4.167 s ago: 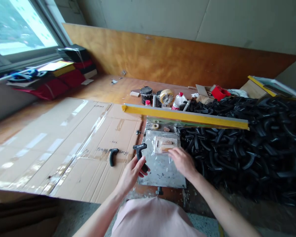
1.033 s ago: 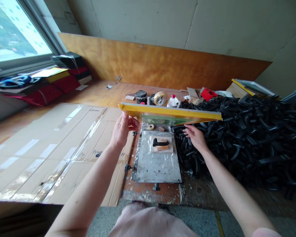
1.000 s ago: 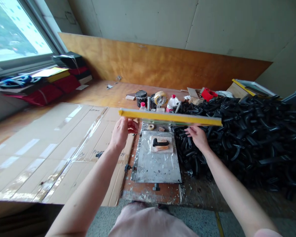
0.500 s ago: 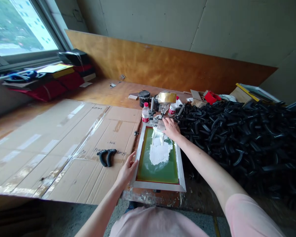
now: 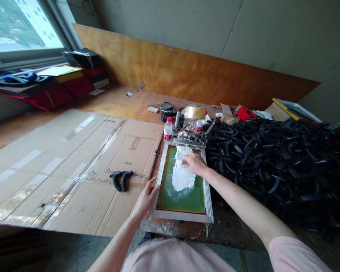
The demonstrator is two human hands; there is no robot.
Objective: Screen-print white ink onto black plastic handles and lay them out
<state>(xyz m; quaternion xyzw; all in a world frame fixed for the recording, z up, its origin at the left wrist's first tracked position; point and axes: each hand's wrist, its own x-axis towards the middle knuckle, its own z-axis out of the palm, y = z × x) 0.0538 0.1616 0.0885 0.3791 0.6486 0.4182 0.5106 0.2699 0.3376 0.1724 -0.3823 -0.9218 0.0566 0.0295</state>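
A screen printing frame [image 5: 209, 198] lies in front of me, with pale metal edges and green mesh. White paste [image 5: 184, 179] covers part of the mesh. My right hand [image 5: 196, 164] is closed on a small pale squeegee [image 5: 182, 161], set against the paste in the upper half of the screen; the fingers partly hide it. At the frame's left edge, my left hand [image 5: 145, 196] grips the side with thumb and fingers. Two curved black plastic parts [image 5: 121, 180] rest on the cardboard left of that hand.
A big heap of black curved parts [image 5: 260, 158] borders the frame on the right. Behind it stand a hinge clamp [image 5: 189, 141], a red-capped bottle [image 5: 168, 129], a black tub [image 5: 167, 112] and a tape roll [image 5: 195, 112]. Flattened cardboard [image 5: 59, 166] covers the table's left side.
My right hand has drawn the squeegee from the far end of the screen toward me, over the paste. My left hand stays at the frame's left edge.
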